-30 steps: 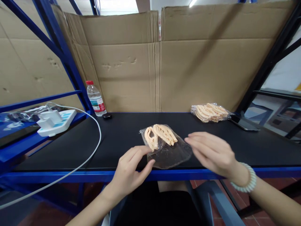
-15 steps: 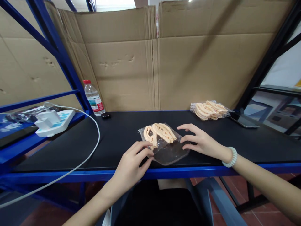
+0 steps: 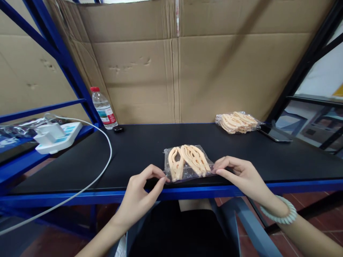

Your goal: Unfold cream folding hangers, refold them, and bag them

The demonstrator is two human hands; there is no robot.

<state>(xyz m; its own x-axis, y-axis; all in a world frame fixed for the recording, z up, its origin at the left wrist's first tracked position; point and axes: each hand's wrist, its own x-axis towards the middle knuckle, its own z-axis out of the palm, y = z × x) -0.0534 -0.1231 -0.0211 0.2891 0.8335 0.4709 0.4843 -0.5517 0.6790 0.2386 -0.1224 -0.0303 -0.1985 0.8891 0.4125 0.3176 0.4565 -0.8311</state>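
Note:
A clear plastic bag point(image 3: 188, 174) lies near the table's front edge with cream-coloured plastic pieces inside, which look like folded travel hangers point(image 3: 197, 159). My left hand point(image 3: 142, 192) pinches the bag's near left corner between thumb and fingers. At the near right corner, my right hand point(image 3: 241, 175) has its thumb and fingers closed on the film. The bag's near edge is drawn straight between both hands, and its loose flap appears folded over or under the pieces; which of the two I cannot tell.
Farther back on the right lies a stack of similar bagged pieces point(image 3: 237, 122), beside a dark phone-like slab point(image 3: 276, 134). A water bottle point(image 3: 105, 110) and a small black object point(image 3: 118, 129) stand back left. A white power strip point(image 3: 60, 139) trails a cable point(image 3: 107, 162).
The bag's empty flap, spread toward me before, is now folded in. Both hands came closer to the front edge, and the right fingers went from spread to pinching the bag's corner.

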